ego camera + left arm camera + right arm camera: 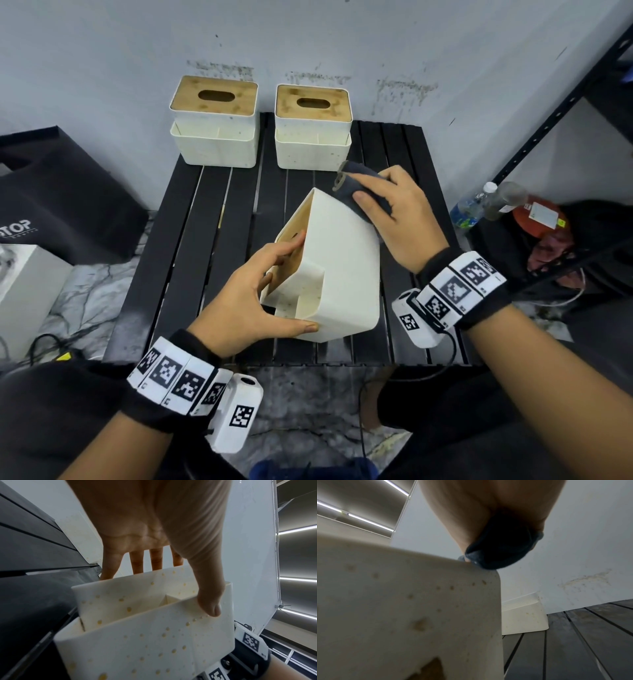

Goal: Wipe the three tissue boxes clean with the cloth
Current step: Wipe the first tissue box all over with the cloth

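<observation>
A cream tissue box lies tipped on its side on the black slatted table, bamboo lid facing left. My left hand grips it, thumb on the speckled side pocket and fingers on the lid. My right hand presses a dark grey cloth on the box's upturned far end; the cloth is bunched under the palm. Two more upright boxes, left and right, stand at the table's back edge.
A black bag and a white carton sit on the floor at left. At right stand a black metal shelf frame, bottles and an orange item. Cables trail on the marble floor.
</observation>
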